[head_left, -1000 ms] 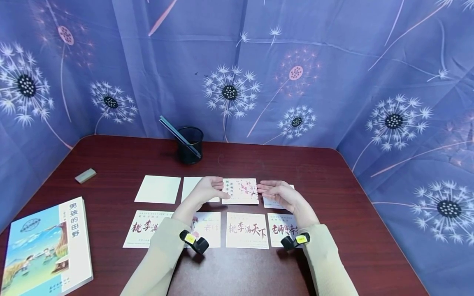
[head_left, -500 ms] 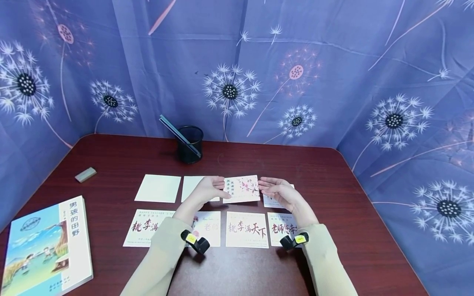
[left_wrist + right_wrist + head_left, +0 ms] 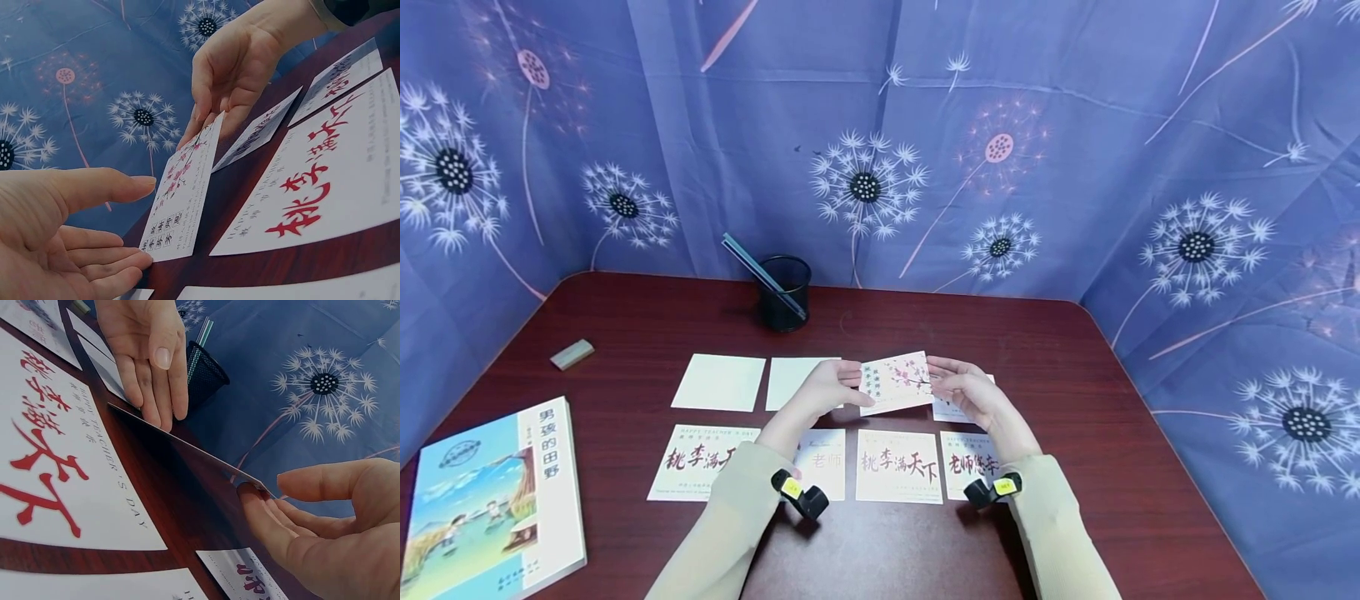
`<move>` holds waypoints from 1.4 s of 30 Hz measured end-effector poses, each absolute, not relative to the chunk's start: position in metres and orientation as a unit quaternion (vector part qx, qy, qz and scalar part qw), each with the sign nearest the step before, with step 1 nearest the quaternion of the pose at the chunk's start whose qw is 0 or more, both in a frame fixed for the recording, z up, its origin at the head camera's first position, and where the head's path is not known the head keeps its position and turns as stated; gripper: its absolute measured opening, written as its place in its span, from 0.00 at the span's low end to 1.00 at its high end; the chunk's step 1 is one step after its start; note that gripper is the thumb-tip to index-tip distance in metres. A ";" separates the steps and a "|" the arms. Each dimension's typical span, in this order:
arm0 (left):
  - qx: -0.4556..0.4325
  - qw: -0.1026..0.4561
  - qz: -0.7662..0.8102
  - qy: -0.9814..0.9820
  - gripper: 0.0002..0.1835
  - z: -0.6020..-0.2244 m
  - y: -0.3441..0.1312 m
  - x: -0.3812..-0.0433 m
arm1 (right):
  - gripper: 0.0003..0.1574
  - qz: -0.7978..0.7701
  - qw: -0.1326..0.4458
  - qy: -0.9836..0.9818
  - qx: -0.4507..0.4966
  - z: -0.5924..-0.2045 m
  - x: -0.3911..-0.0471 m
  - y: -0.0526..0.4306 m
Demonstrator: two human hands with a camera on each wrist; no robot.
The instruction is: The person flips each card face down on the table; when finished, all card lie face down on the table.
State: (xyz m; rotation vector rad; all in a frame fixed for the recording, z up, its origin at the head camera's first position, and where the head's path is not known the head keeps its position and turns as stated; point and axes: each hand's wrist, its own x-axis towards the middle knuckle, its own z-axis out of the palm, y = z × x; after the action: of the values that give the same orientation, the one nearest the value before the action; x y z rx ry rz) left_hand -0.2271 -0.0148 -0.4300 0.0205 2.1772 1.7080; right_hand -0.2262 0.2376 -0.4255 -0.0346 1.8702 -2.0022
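A white greeting card (image 3: pixel 897 383) with pink plum blossoms and dark lettering is tilted between my two hands, its right end higher. My right hand (image 3: pixel 973 396) pinches its right end between thumb and fingers, as the right wrist view shows at the card's edge (image 3: pixel 194 450). With fingers straight, my left hand (image 3: pixel 823 390) touches the other end; its thumb (image 3: pixel 115 187) stretches out beside the card. Below lies a card with red calligraphy (image 3: pixel 898 467). Another card (image 3: pixel 951 410) is partly hidden by my right hand.
Two blank white cards (image 3: pixel 718 382) lie in the back row at left. The front row holds several printed cards, including one at far left (image 3: pixel 688 475). A black mesh pen cup (image 3: pixel 786 292), an eraser (image 3: pixel 572 354) and a book (image 3: pixel 497 500) are also on the table.
The blossom card has shifted slightly right and tilted, with its right end raised. Both hands have followed it, the left moving a little to the right.
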 end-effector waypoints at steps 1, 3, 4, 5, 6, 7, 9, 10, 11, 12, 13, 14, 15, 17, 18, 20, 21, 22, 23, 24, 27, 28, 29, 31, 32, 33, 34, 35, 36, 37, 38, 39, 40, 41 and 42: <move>0.008 0.185 0.607 0.773 0.40 -0.430 -0.014 -0.227 | 0.39 -0.716 0.199 0.669 -0.010 -0.426 -0.226 0.237; 0.010 0.187 0.608 0.772 0.40 -0.430 -0.014 -0.227 | 0.39 -0.714 0.201 0.671 -0.011 -0.427 -0.226 0.237; 0.011 0.187 0.608 0.772 0.40 -0.430 -0.014 -0.227 | 0.39 -0.711 0.201 0.674 -0.012 -0.427 -0.226 0.236; 0.013 0.187 0.607 0.772 0.40 -0.430 -0.014 -0.227 | 0.39 -0.709 0.201 0.676 -0.012 -0.428 -0.226 0.236; 0.014 0.187 0.607 0.772 0.40 -0.430 -0.014 -0.227 | 0.40 -0.707 0.201 0.678 -0.011 -0.428 -0.226 0.236; 0.014 0.186 0.606 0.773 0.40 -0.430 -0.014 -0.227 | 0.40 -0.705 0.200 0.680 -0.010 -0.428 -0.226 0.235; 0.014 0.181 0.606 0.775 0.40 -0.429 -0.014 -0.226 | 0.40 -0.702 0.199 0.684 -0.009 -0.428 -0.226 0.235; 0.015 0.175 0.607 0.775 0.39 -0.429 -0.013 -0.226 | 0.40 -0.702 0.197 0.684 -0.008 -0.428 -0.225 0.235; 0.016 0.166 0.608 0.776 0.39 -0.429 -0.013 -0.225 | 0.41 -0.702 0.197 0.684 -0.007 -0.427 -0.225 0.234; 0.017 0.157 0.609 0.777 0.38 -0.428 -0.012 -0.224 | 0.41 -0.703 0.197 0.683 -0.007 -0.427 -0.225 0.234; 0.021 0.146 0.608 0.780 0.37 -0.427 -0.010 -0.223 | 0.41 -0.704 0.196 0.683 -0.007 -0.427 -0.225 0.235; 0.025 0.135 0.607 0.782 0.36 -0.427 -0.008 -0.222 | 0.41 -0.705 0.196 0.681 -0.007 -0.427 -0.225 0.235; 0.029 0.126 0.606 0.785 0.35 -0.426 -0.005 -0.221 | 0.41 -0.707 0.196 0.679 -0.007 -0.427 -0.225 0.235; 0.037 0.113 0.597 0.794 0.34 -0.425 0.002 -0.219 | 0.41 -0.711 0.194 0.676 -0.007 -0.426 -0.225 0.235; 0.039 0.110 0.593 0.797 0.34 -0.424 0.006 -0.218 | 0.41 -0.713 0.193 0.673 -0.007 -0.425 -0.225 0.235; 0.042 0.106 0.585 0.803 0.34 -0.423 0.014 -0.218 | 0.40 -0.717 0.190 0.671 -0.007 -0.424 -0.225 0.234; 0.043 0.104 0.583 0.805 0.34 -0.423 0.017 -0.218 | 0.40 -0.716 0.188 0.672 -0.008 -0.423 -0.225 0.234; 0.044 0.102 0.581 0.806 0.35 -0.422 0.021 -0.219 | 0.40 -0.718 0.186 0.671 -0.009 -0.422 -0.224 0.233; 0.044 0.100 0.582 0.806 0.35 -0.421 0.024 -0.219 | 0.39 -0.719 0.184 0.670 -0.010 -0.421 -0.224 0.233; 0.046 0.095 0.582 0.807 0.35 -0.420 0.026 -0.220 | 0.39 -0.720 0.183 0.670 -0.011 -0.420 -0.224 0.232; 0.043 0.081 0.576 0.812 0.33 -0.415 0.033 -0.223 | 0.38 -0.725 0.179 0.665 -0.016 -0.416 -0.223 0.230; 0.039 0.077 0.573 0.815 0.33 -0.413 0.035 -0.224 | 0.38 -0.727 0.177 0.663 -0.018 -0.415 -0.223 0.230; 0.035 0.073 0.569 0.818 0.33 -0.411 0.036 -0.225 | 0.37 -0.727 0.177 0.663 -0.021 -0.414 -0.222 0.229; 0.025 0.070 0.562 0.824 0.32 -0.409 0.038 -0.226 | 0.37 -0.730 0.176 0.660 -0.025 -0.412 -0.222 0.228; 0.021 0.070 0.559 0.826 0.32 -0.408 0.039 -0.226 | 0.37 -0.731 0.176 0.659 -0.025 -0.411 -0.221 0.228; 0.018 0.071 0.557 0.827 0.32 -0.407 0.040 -0.226 | 0.37 -0.732 0.176 0.658 -0.026 -0.411 -0.221 0.228; 0.019 0.071 0.553 0.830 0.32 -0.406 0.041 -0.225 | 0.37 -0.732 0.175 0.658 -0.028 -0.410 -0.221 0.227; 0.019 0.072 0.551 0.831 0.33 -0.406 0.041 -0.225 | 0.36 -0.734 0.174 0.655 -0.027 -0.409 -0.221 0.227; 0.020 0.072 0.549 0.832 0.33 -0.405 0.041 -0.224 | 0.36 -0.736 0.173 0.654 -0.027 -0.409 -0.221 0.227; 0.021 0.072 0.548 0.833 0.33 -0.405 0.042 -0.224 | 0.36 -0.739 0.171 0.651 -0.027 -0.409 -0.220 0.226; 0.022 0.071 0.547 0.834 0.33 -0.405 0.042 -0.223 | 0.36 -0.741 0.169 0.649 -0.027 -0.408 -0.220 0.226; 0.024 0.068 0.547 0.834 0.33 -0.404 0.042 -0.223 | 0.35 -0.744 0.166 0.647 -0.026 -0.408 -0.220 0.226; 0.025 0.066 0.547 0.834 0.33 -0.404 0.042 -0.222 | 0.34 -0.746 0.164 0.644 -0.026 -0.407 -0.220 0.226; 0.026 0.063 0.547 0.835 0.33 -0.404 0.042 -0.222 | 0.34 -0.750 0.163 0.640 -0.027 -0.407 -0.219 0.226; 0.028 0.060 0.547 0.834 0.32 -0.403 0.042 -0.222 | 0.33 -0.753 0.162 0.637 -0.028 -0.406 -0.219 0.225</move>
State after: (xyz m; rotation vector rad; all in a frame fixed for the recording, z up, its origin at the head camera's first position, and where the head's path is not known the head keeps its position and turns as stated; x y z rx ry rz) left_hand -0.2216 0.0419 -0.4034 0.0833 2.5260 1.6572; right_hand -0.2188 0.2251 -0.4058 -0.0809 1.8183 -2.1502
